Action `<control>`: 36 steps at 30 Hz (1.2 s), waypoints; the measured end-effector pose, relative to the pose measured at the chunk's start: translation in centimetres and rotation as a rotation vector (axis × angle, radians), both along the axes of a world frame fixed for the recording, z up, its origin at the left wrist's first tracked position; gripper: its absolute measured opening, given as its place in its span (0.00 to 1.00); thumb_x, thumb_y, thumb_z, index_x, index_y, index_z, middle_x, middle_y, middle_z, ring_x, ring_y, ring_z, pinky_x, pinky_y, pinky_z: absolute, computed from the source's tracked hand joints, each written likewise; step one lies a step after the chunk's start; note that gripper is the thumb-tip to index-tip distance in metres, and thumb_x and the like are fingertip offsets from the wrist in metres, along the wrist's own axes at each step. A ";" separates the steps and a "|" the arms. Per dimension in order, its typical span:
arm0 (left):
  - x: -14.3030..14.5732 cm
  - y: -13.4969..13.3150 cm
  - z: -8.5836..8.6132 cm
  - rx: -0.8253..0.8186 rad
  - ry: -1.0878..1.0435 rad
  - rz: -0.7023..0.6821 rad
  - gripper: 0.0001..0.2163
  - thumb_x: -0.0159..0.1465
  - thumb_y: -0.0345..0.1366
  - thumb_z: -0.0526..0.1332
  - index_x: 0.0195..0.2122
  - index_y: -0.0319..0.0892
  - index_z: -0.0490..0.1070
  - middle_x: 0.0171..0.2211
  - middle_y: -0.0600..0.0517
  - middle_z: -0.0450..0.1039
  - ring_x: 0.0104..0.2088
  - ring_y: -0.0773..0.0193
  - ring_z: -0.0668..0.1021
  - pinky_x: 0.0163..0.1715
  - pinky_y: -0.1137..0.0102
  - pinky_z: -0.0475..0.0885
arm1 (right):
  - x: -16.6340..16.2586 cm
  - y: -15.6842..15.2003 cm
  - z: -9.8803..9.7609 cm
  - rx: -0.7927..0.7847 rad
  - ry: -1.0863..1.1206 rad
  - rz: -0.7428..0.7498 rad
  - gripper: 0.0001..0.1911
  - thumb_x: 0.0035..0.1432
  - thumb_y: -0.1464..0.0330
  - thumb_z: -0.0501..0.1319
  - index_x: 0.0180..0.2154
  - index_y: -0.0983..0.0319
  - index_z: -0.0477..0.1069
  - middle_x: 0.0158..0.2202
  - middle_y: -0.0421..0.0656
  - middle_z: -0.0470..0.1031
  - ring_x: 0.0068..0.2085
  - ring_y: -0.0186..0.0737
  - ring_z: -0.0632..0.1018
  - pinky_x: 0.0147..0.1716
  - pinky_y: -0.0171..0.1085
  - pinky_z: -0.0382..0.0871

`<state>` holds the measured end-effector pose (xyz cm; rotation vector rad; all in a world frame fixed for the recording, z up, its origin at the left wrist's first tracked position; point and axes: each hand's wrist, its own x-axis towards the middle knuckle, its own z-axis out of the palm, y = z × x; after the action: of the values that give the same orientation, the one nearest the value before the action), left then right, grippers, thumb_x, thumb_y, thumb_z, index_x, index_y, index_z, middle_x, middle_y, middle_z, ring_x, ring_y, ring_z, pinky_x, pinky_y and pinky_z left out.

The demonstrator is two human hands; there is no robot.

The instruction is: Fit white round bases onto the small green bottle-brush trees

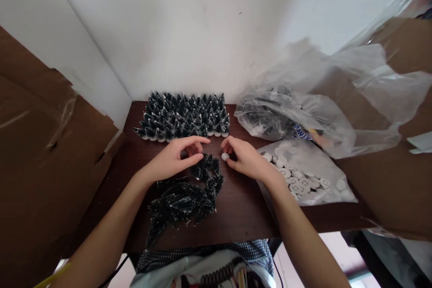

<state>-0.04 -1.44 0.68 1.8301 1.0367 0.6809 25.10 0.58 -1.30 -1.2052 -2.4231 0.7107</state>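
My right hand (243,156) pinches a small white round base (225,156) between thumb and fingers, held above the dark table. Facing it across a short gap, my left hand (180,155) has its index finger and thumb stretched apart, with nothing visible between them. Just under the left fingertips begins a loose pile of dark green miniature trees (184,198) with white-flecked tips, lying on their sides. Behind both hands, rows of upright miniature trees (184,114) stand packed together, and white round bases show along the front row.
To the right lies an open clear plastic bag of white round bases (302,182). Behind it rests a larger clear bag (270,114) with dark contents. Cardboard boxes (43,157) flank the brown table (243,202), and a white wall (209,31) rises at the back.
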 end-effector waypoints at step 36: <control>0.6 0.0 -0.4 -0.055 -0.107 0.014 0.18 0.65 0.39 0.61 0.56 0.44 0.70 0.39 0.52 0.70 0.39 0.63 0.75 0.41 0.67 0.73 | -0.2 -0.2 0.0 -0.004 0.028 0.089 0.13 0.56 0.78 0.64 0.44 0.62 0.71 0.41 0.43 0.75 0.38 0.38 0.74 0.38 0.36 0.65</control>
<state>0.53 -1.45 0.28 1.7216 0.9895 0.7430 24.94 0.43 -1.30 -1.0872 -2.4662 0.7539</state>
